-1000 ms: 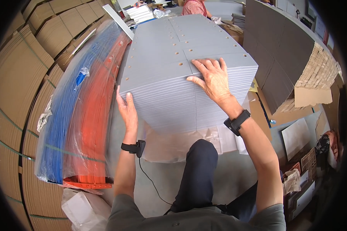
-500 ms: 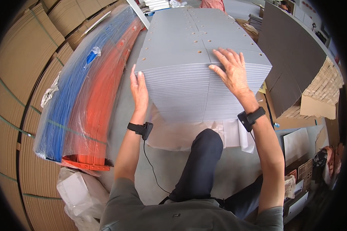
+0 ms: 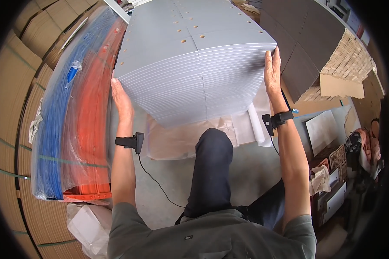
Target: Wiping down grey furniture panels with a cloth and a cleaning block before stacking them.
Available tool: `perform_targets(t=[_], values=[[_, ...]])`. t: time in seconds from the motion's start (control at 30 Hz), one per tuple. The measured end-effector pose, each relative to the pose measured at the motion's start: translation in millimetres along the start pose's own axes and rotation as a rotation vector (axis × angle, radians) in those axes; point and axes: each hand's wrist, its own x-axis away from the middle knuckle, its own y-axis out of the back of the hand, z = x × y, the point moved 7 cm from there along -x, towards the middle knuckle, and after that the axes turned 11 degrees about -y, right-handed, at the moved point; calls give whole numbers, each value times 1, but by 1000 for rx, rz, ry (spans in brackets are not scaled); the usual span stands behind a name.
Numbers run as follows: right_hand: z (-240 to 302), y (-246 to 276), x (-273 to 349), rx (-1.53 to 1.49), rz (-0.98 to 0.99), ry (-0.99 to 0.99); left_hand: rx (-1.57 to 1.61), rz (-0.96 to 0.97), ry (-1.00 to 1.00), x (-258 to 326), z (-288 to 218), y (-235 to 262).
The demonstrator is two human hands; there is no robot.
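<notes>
The stack of grey punched sheets (image 3: 194,64) stands straight ahead at twelve o'clock, long axis running away from me, between my left hand (image 3: 122,100) at nine and right hand (image 3: 272,73) at three (both flat, fingers extended, pressing its sides).

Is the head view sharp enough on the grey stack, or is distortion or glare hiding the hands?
Head view: fisheye bends the stack of grey sheets; dark rim at the corners. Left hand and right hand are sharp, evenly lit, on opposite sides; mild sheen on the plastic-wrapped bundles.
</notes>
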Motion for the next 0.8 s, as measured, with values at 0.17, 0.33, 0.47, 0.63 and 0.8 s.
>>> perform_targets(t=[0.17, 0.33, 0.47, 0.63, 0.8], values=[[-13, 1, -5, -78, 79, -33, -12, 20, -8, 0, -4, -2], [-15, 8, -3, -66, 89, -74, 64, 21, 27, 12, -35, -8], [-18, 11, -2, -91, 65, -117, 215, 106, 238, 32, 21, -5], [-28, 19, -3, -82, 24, -180, 221, 145, 359, 41, 27, -10], [-34, 15, -1, -115, 19, -220, 193, 155, 354, 36, 32, 0]])
